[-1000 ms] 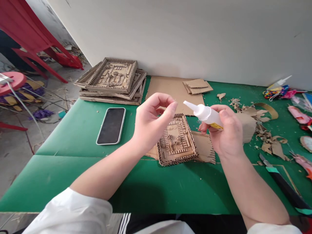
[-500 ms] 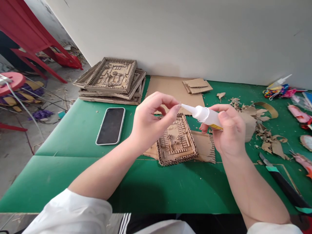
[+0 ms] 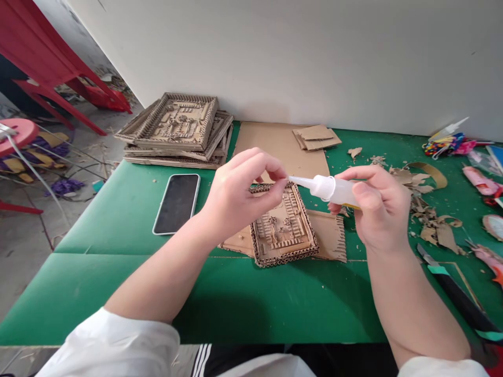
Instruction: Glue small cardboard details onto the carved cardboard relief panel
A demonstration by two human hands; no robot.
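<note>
My right hand (image 3: 379,204) is wrapped round a white glue bottle (image 3: 334,190) with a long thin nozzle, held nearly level and pointing left. The thumb and forefinger of my left hand (image 3: 247,186) are pinched together right at the nozzle's tip; whatever they hold is too small or too hidden to make out. Below both hands lies a small framed cardboard relief (image 3: 282,230) with a corrugated border and raised little shapes. It rests on a flat cardboard strip (image 3: 330,235) with a ragged right end. My left hand covers the relief's upper left part.
A stack of similar cardboard frames (image 3: 176,125) stands at the back left, with a phone (image 3: 176,204) in front. Behind the relief are a cardboard sheet (image 3: 263,146) and small cut pieces (image 3: 316,137). Cardboard scraps (image 3: 440,230) and a utility knife (image 3: 456,293) lie to the right.
My right hand has shifted slightly right, turning the bottle closer to level. My left hand has moved a little left, its pinch still at the nozzle tip.
</note>
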